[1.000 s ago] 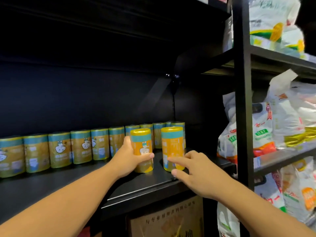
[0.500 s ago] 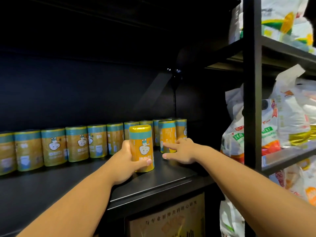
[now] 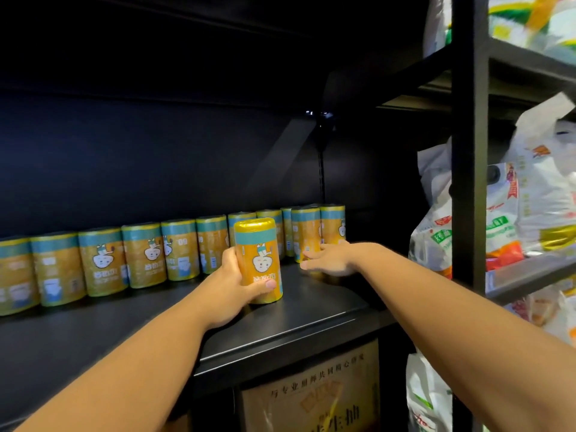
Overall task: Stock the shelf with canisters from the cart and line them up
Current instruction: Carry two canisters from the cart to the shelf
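Head view: yellow canisters (image 3: 103,263) with teal bands and a cartoon face line the back of the shelf (image 3: 311,316). Left hand (image 3: 232,282) curls round an upright gold-lidded canister (image 3: 257,244) nearer the front; its lettering is blurred. Right hand (image 3: 327,257), fingers straight, touches the end canister (image 3: 307,232). Printed bags (image 3: 486,226) fill the rack (image 3: 467,182) alongside.

Dark back wall (image 3: 156,151), dim light, black post (image 3: 467,182) at right, rack (image 3: 530,274) beyond it with white bags (image 3: 498,219), cardboard box (image 3: 311,397) low and near.

Dim, dark shelf (image 3: 280,325), edges warped, blurry
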